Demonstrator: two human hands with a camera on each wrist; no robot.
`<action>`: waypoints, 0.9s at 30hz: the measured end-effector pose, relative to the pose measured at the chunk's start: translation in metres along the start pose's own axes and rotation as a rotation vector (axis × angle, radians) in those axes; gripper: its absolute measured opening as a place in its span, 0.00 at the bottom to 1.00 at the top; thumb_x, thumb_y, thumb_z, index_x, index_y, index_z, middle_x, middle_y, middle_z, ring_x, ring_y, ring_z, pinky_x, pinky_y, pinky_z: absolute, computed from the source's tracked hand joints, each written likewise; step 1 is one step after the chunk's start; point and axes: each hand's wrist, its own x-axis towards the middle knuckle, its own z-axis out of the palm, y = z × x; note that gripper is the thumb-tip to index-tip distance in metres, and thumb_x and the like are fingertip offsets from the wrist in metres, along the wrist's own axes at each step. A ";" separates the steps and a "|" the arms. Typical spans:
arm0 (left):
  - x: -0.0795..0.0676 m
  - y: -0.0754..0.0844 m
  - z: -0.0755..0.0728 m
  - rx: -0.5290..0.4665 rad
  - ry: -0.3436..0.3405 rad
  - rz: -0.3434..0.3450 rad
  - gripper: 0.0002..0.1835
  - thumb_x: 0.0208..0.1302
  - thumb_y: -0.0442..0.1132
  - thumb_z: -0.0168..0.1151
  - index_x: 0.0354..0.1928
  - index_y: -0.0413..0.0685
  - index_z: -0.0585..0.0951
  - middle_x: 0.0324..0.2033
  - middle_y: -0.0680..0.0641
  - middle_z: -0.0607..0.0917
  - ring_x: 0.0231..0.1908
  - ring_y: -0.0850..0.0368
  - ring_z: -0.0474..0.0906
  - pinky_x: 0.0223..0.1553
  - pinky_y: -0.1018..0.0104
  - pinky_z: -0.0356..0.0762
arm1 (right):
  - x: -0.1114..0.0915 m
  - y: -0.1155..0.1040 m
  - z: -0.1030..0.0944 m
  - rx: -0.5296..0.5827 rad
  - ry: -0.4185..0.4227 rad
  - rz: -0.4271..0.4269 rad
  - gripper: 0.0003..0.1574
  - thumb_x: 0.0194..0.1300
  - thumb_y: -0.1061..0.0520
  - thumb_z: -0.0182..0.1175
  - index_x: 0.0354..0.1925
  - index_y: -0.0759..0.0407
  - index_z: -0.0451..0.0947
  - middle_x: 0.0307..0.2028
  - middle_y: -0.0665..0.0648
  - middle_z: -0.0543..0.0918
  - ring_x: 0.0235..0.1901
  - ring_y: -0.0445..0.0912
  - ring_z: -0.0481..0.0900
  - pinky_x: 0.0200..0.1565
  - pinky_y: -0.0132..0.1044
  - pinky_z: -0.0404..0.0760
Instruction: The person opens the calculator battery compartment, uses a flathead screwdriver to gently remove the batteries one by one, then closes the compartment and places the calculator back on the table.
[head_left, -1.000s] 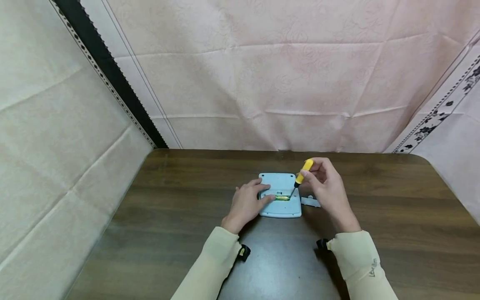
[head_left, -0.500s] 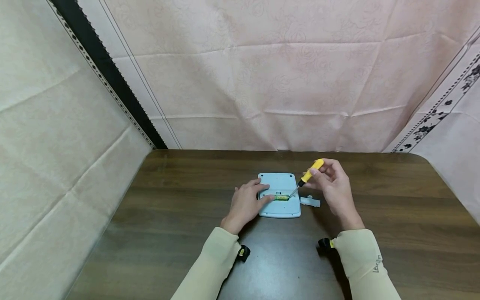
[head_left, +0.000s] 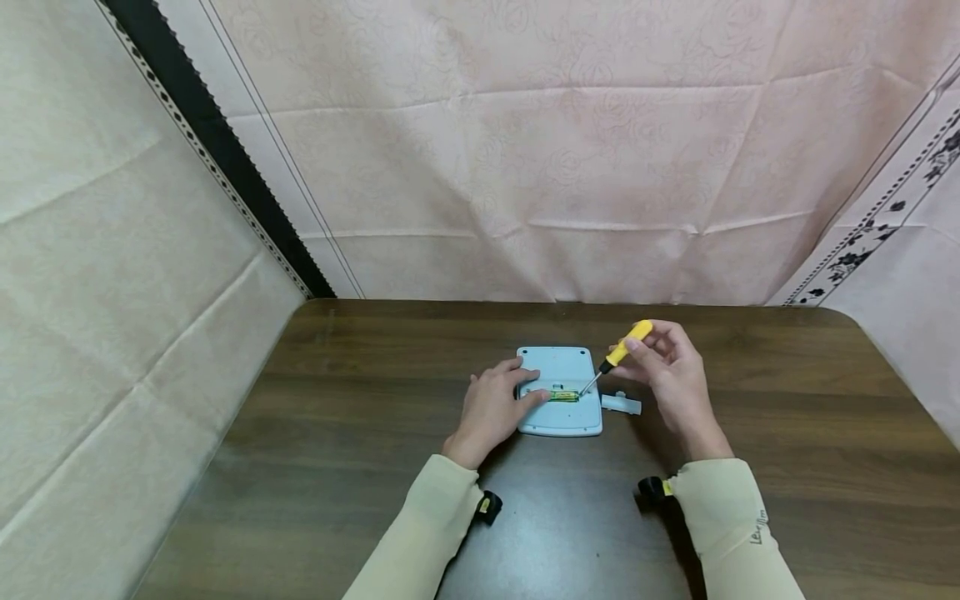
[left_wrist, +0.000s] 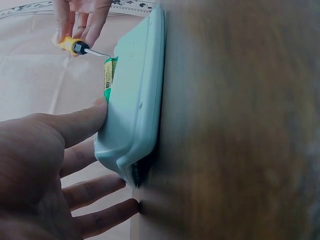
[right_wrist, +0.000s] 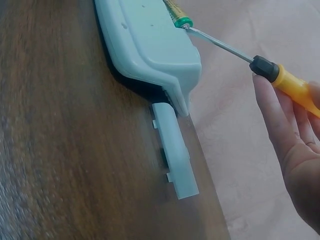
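A light-blue calculator-like device (head_left: 558, 421) lies on the table, its back facing up. In its slot is a green-and-yellow battery (head_left: 564, 396). My left hand (head_left: 491, 410) rests at the device's left side, fingers fairly straight; its thumb (left_wrist: 85, 125) touches near one battery end. My right hand (head_left: 678, 383) grips a screwdriver (right_wrist: 295, 90) by its yellow handle. The metal shaft slants down leftward, and its tip meets the battery's other end, as both wrist views show. A light-blue battery cover (right_wrist: 175, 150) lies close by the device's right edge.
The brown wooden table (head_left: 322, 467) reaches back to a pale patterned cloth (head_left: 525, 167) hanging behind it. Another cloth (head_left: 112, 292) hangs on the left. Each wrist wears a black camera, such as the right one (head_left: 651, 489).
My right hand has moved a little to the right, tilting the screwdriver handle lower and outward while the tip stays at the battery's end. The left hand has stayed put.
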 end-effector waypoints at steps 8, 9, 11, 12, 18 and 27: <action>0.001 -0.001 0.000 -0.005 0.005 0.006 0.23 0.73 0.54 0.69 0.64 0.53 0.87 0.71 0.43 0.78 0.71 0.38 0.73 0.68 0.23 0.58 | 0.000 -0.002 0.000 0.011 0.000 -0.007 0.27 0.77 0.61 0.65 0.66 0.69 0.66 0.49 0.60 0.80 0.46 0.45 0.90 0.44 0.42 0.87; 0.001 -0.001 0.000 -0.006 0.005 0.003 0.23 0.73 0.54 0.69 0.64 0.53 0.87 0.71 0.43 0.78 0.71 0.39 0.73 0.68 0.23 0.58 | 0.000 -0.002 0.000 0.014 -0.002 -0.009 0.26 0.77 0.61 0.65 0.65 0.67 0.67 0.49 0.60 0.80 0.46 0.45 0.90 0.44 0.42 0.87; 0.001 0.000 0.000 -0.006 0.005 -0.003 0.23 0.73 0.54 0.70 0.64 0.53 0.87 0.71 0.43 0.78 0.71 0.39 0.73 0.69 0.23 0.58 | 0.000 -0.002 0.000 0.023 -0.009 -0.012 0.24 0.77 0.61 0.65 0.64 0.64 0.68 0.49 0.60 0.80 0.46 0.45 0.90 0.44 0.42 0.87; 0.001 0.000 0.000 -0.005 0.005 -0.005 0.23 0.73 0.54 0.70 0.64 0.53 0.87 0.71 0.43 0.78 0.71 0.39 0.73 0.69 0.23 0.58 | 0.000 -0.002 0.000 0.028 -0.012 -0.014 0.22 0.77 0.62 0.65 0.63 0.63 0.69 0.49 0.60 0.80 0.46 0.45 0.90 0.44 0.43 0.87; 0.002 -0.001 0.002 -0.003 0.012 -0.006 0.23 0.73 0.54 0.70 0.63 0.54 0.88 0.71 0.43 0.78 0.70 0.39 0.73 0.69 0.23 0.58 | 0.000 -0.004 -0.001 0.039 -0.011 -0.013 0.25 0.76 0.61 0.65 0.64 0.66 0.68 0.48 0.60 0.80 0.46 0.46 0.90 0.44 0.43 0.87; 0.001 -0.001 0.002 -0.012 0.014 -0.004 0.23 0.73 0.54 0.70 0.63 0.53 0.87 0.71 0.43 0.78 0.71 0.39 0.73 0.69 0.23 0.58 | -0.003 -0.020 -0.006 -0.007 0.066 -0.103 0.21 0.74 0.65 0.66 0.60 0.66 0.71 0.48 0.61 0.82 0.45 0.45 0.89 0.46 0.40 0.87</action>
